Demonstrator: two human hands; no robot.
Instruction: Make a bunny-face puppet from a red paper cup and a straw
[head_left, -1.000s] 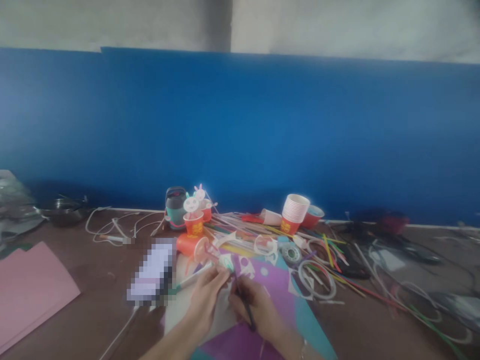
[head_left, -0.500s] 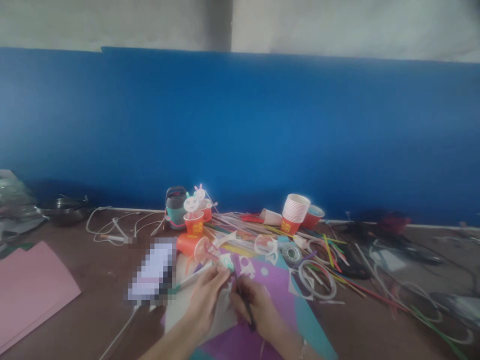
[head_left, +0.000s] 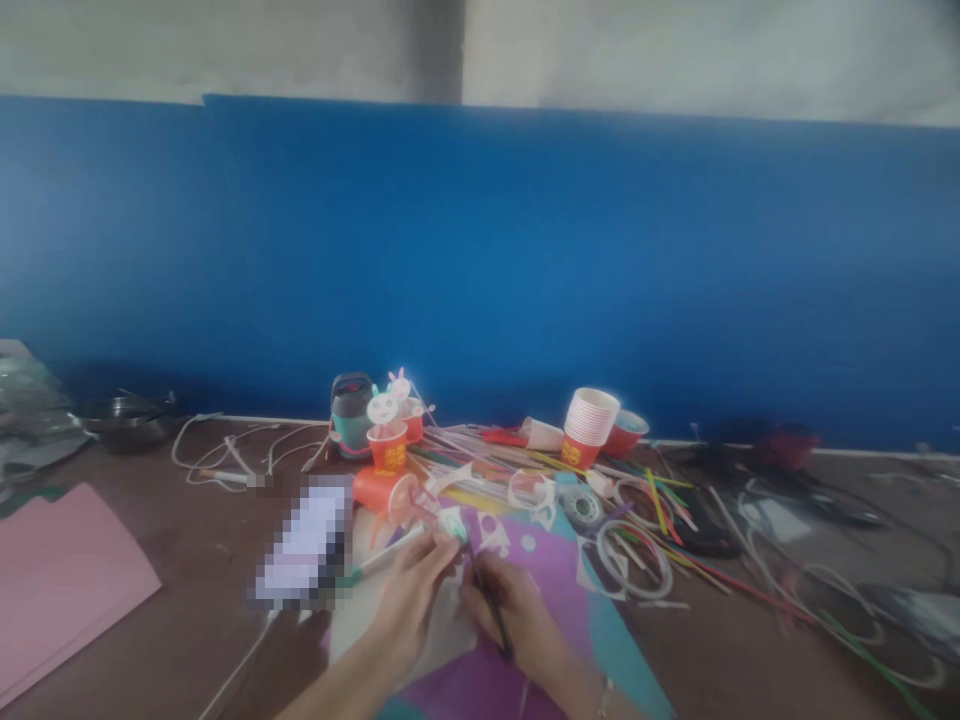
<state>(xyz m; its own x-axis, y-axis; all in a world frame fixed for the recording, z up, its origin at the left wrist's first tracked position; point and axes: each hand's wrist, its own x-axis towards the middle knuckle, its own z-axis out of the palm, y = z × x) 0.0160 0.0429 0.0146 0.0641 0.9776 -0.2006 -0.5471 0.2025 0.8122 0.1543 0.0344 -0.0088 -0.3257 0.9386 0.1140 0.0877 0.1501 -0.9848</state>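
My left hand (head_left: 411,592) pinches a small white paper piece (head_left: 453,524) with green marks on it. Dark scissors (head_left: 491,606) are gripped in my right hand (head_left: 511,606), their blades pointing up at the paper piece. Both hands are over white, purple and teal sheets; the purple sheet (head_left: 559,570) lies under my right hand. Just beyond my fingers a red paper cup (head_left: 381,491) lies on its side. Behind it, an upright red cup (head_left: 388,450) holds a white bunny-like face (head_left: 382,408).
A stack of paper cups (head_left: 591,420), a tape roll (head_left: 583,506) and coloured strips lie beyond the sheets. Left are a blurred phone (head_left: 306,540), pink paper (head_left: 71,590), a white cable (head_left: 240,655) and a metal bowl (head_left: 124,420). Looped tubing (head_left: 636,560) is at the right.
My right hand and the scissors have shifted very slightly. My left hand keeps its grip on the paper piece in nearly the same place.
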